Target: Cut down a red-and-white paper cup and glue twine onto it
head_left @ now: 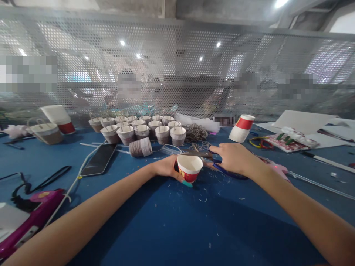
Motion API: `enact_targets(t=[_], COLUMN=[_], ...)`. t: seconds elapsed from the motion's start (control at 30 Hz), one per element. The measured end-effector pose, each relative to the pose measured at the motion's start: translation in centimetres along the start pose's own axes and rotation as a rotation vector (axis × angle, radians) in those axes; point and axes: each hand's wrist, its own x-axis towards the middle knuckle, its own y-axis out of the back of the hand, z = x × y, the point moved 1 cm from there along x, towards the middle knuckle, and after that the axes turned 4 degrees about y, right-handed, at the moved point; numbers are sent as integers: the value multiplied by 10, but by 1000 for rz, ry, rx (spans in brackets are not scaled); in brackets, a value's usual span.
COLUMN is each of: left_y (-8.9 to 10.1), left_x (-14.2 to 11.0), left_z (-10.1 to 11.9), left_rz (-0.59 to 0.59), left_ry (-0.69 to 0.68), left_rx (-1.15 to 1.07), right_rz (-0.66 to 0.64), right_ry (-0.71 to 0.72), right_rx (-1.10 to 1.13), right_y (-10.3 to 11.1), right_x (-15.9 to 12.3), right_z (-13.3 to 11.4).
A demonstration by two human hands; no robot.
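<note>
My left hand [169, 167] is closed around a red and white paper cup [190, 168], its thumb along the near side. The cup is upright, its open top facing me. In my right hand [231, 157] is a pair of scissors [226, 171] with dark blue handles. The blades lie level across the far side of the cup's rim; whether they touch the paper I cannot tell. Just behind my left hand, a twine-wrapped cup [140, 147] rests on its side.
Several small wrapped cups with handles [141, 131] stand at the back, beside a heap of twine [196, 132]. Stacked paper cups [241, 127] stand at back right. A phone [100, 159] lies left, a pink glue gun [277, 168] right. Small scraps dot the blue table [177, 221].
</note>
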Motion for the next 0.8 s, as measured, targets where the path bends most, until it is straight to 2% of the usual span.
enact_targets(t=[0.47,0.8], left_y=[0,-4], left_x=[0,1], left_z=[2,4], left_rz=[10,-15], left_ry=[2,-11], left_rx=[27,-38], right_rz=[-50,-57], right_ry=[-2,-4], right_rx=[26,43], right_y=[2,1], right_x=[-2,1], right_z=[-1,-1])
